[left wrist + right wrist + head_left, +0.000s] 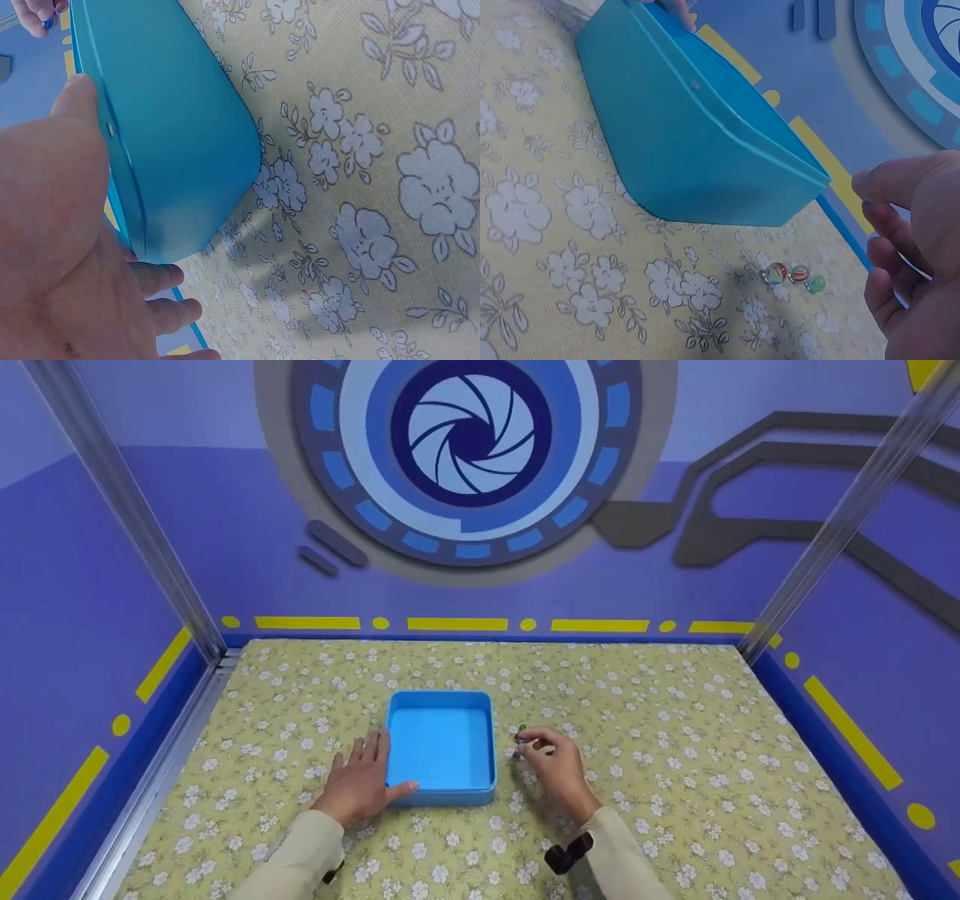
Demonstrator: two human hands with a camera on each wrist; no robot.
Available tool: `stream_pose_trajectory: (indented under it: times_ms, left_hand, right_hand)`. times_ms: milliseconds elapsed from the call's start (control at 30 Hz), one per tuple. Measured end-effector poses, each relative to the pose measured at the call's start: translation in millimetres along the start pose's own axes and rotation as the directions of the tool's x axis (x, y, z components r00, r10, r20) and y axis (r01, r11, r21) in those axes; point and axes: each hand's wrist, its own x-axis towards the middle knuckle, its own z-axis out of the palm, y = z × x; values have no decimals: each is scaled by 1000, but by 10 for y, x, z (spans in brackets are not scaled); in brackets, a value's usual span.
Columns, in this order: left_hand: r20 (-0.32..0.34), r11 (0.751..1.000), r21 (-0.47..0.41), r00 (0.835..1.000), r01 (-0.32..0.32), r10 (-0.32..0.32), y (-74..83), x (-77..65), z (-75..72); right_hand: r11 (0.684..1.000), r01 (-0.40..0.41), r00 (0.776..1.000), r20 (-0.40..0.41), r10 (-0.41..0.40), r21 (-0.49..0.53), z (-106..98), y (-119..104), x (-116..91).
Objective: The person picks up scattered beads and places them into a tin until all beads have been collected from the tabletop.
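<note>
A square light-blue box (441,798) stands on the cloth, its open top facing up and nothing visible inside. My left hand (358,784) rests against its left side with straight fingers, the thumb lying over the near rim. Just right of the box, my right hand (559,772) pinches a small blue marble (49,23) between thumb and fingertips; the right wrist view hides this marble. Below those fingers lie a clear marble with coloured swirls (775,272), a striped marble (799,274) and a green marble (816,283), close together on the cloth.
A yellow flowered cloth (675,780) covers the table. Purple-blue printed panels (187,540) stand behind and at both sides, with metal posts (127,502) at the back corners. A dark wrist device (568,853) sits on the right sleeve.
</note>
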Motion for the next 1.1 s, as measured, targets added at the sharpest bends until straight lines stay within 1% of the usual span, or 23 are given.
stream_pose_trajectory:
  times_ms: [300,533,733,867,933,1100]
  left_hand:
    - [-24,1000,0,1000,-4,4,7,-12,5]
    - [-34,1000,-23,999,-6,6,2,-20,2]
    - [-22,1000,-15,1000,-1,0,6,-16,-5]
    - [-11,1000,-15,1000,1,-1,11,-15,-9]
    - [-11,1000,-14,1000,-1,1,13,-18,-11]
    - [-12,1000,-7,1000,-1,1,21,-16,-14]
  right_hand:
    - [1000,-3,1000,-5,3,18,55,-64,23]
    - [999,32,999,-19,-31,21,89,-109,52]
    - [996,85,996,-5,-85,32,114,-143,50]
    - [994,99,995,1,-99,52,125,-150,55]
    - [994,96,995,0,-96,53,131,-155,56]
    - [997,53,999,4,-53,59,136,-210,56]
